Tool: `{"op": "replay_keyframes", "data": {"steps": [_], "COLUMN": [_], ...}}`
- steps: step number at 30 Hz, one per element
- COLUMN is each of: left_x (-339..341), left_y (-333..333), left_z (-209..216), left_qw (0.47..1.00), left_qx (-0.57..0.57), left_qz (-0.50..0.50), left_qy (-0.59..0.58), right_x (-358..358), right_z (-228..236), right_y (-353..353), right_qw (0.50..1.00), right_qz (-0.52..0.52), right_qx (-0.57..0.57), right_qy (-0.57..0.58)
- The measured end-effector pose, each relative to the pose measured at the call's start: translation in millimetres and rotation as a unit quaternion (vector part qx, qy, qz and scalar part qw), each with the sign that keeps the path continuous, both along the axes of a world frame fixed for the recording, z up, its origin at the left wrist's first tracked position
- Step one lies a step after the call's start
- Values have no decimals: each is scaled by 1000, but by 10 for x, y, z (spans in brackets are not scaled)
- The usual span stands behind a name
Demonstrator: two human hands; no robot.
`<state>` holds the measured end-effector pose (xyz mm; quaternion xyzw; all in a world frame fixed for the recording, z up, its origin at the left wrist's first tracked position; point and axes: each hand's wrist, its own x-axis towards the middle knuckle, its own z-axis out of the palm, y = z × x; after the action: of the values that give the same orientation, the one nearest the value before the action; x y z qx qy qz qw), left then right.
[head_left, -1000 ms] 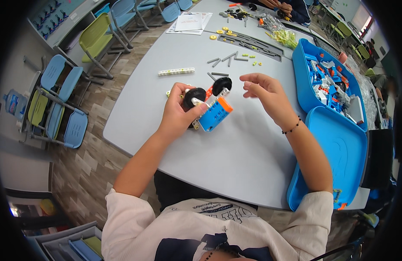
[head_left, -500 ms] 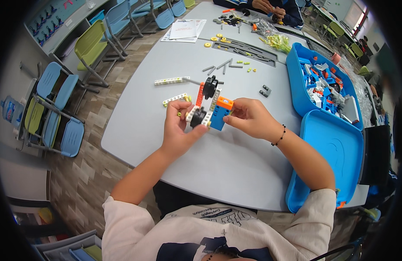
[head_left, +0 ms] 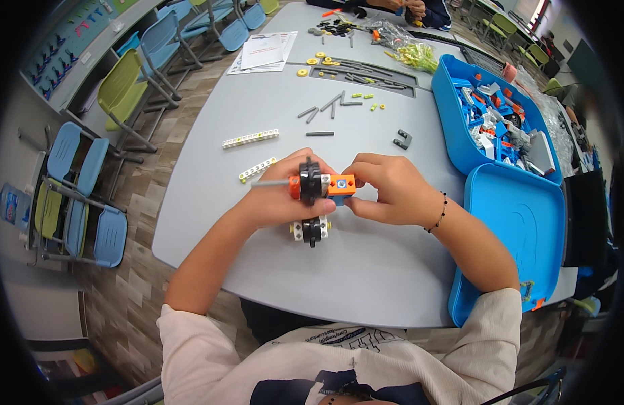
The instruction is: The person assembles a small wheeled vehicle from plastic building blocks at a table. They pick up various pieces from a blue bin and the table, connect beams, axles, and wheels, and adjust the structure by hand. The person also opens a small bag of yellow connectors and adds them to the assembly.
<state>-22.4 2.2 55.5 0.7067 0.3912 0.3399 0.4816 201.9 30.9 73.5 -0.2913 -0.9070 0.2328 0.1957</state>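
Both hands up over mid desk point(head_left: 366, 270), forearms in from lower edge, elbows bent, wrists angled inward. Left hand point(head_left: 275, 199) curled under and around brick model point(head_left: 317, 189) (orange blocks, black wheels, grey axle poking left), gripping it. Right hand point(head_left: 389, 189) pinches model's orange end, fingers bent, bead bracelet point(head_left: 439, 212) on wrist. Model held just above desk, between hands. Blue parts bin point(head_left: 460, 145) to right, its lid point(head_left: 521, 243) nearer. White beams point(head_left: 251, 138) lie beyond left hand.
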Motion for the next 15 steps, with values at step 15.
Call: {"op": "replay_keyframes", "data": {"steps": [15], "left_x": [-114], "left_y": [-112], "left_z": [-141], "left_qw": [989], "left_qx": [140], "left_qz": [40], "left_qy": [27], "right_x": [-1], "right_z": [378], "right_y": [-5], "right_qw": [941], "right_qz": [-7], "right_qx": [-238], "right_qy": [240]}}
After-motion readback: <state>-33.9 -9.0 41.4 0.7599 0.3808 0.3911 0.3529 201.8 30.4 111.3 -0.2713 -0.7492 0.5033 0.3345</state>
